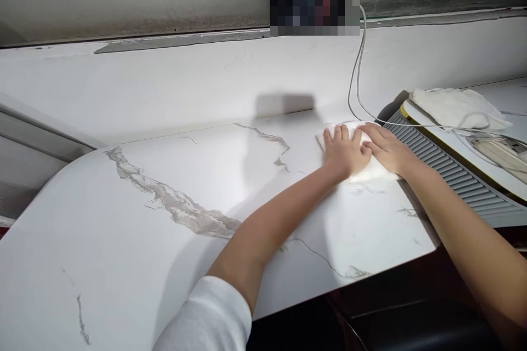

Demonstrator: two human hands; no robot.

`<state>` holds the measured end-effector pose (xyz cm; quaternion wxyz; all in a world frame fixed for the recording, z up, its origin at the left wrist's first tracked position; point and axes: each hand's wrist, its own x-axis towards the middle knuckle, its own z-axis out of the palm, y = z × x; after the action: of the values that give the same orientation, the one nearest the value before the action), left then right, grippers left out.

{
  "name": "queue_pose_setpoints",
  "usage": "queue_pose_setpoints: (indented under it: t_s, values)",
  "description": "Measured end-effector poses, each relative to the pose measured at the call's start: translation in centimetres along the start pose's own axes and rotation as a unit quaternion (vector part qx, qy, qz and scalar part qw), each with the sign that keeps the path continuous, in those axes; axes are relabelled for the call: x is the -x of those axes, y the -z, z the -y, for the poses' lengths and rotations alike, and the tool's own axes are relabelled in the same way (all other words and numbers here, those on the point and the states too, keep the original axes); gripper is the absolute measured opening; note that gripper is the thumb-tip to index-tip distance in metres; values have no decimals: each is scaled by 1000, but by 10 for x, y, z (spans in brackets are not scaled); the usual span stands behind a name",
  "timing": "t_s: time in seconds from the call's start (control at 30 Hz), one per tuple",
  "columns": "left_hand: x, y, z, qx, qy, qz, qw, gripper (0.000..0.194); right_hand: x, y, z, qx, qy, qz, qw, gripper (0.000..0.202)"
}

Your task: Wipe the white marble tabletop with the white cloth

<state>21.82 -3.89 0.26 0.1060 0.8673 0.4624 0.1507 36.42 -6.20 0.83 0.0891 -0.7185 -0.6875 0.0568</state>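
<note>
A white cloth [370, 170] lies flat near the right end of a white marble-patterned tabletop [206, 175]. My left hand [346, 152] presses down on it with the fingers spread. Beside it my right hand [389, 148] also rests on the cloth, fingers stretched out, its thumb close to the left hand. Neither hand grips the cloth; both lie on top of it.
Right of the table stands a grey ridged appliance [457, 170] with a yellow edge. On top are a folded white cloth [457, 107] and a power strip [502, 153]. A thin white cable [358, 71] hangs by the wall. A dark seat [424, 323] is below the table edge.
</note>
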Motion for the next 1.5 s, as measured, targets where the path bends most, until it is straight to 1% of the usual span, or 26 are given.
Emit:
queue_pose_setpoints:
  t_s: [0.07,0.17,0.23,0.33,0.4,0.47,0.6,0.73,0.83,0.93,1.07,1.17,1.27,1.4,1.5]
  values:
    - [-18,4,21,-2,8,3,1000,52,-27,-2,11,-2,-2,-1,1000,56]
    - [-39,11,46,-4,22,26,999,54,-63,-9,22,-1,13,-16,1000,54]
    - [-50,15,58,-5,34,32,999,54,-84,-15,24,-1,40,-37,999,53]
    - [-63,16,68,-8,49,32,998,55,-105,-21,24,1,67,-62,996,51]
    - [-68,16,71,-9,54,32,998,56,-112,-23,25,-2,64,-66,996,51]
    - [-70,15,72,-12,55,29,998,56,-114,-23,25,-6,55,-64,996,51]
    - [-63,12,69,-24,53,18,998,55,-104,-21,28,-2,57,-58,997,55]
    - [-42,12,61,-37,52,12,998,56,-82,-21,32,21,62,-66,996,54]
    - [-17,13,53,-41,39,19,998,57,-53,-21,38,44,53,-72,995,54]
    - [15,13,43,-43,9,18,999,56,-12,-23,46,60,31,-71,995,55]
    - [68,15,28,-47,-36,10,998,55,54,-24,59,69,6,-71,995,56]
    - [111,22,19,-46,-69,27,996,56,101,-25,73,70,-1,-70,995,58]
    - [149,32,14,-43,-77,45,995,58,138,-27,89,58,-6,-66,996,59]
    - [185,44,15,-33,-53,63,996,59,168,-34,105,38,19,-80,996,60]
    - [199,51,20,-10,-48,77,996,60,177,-41,112,21,38,-94,995,60]
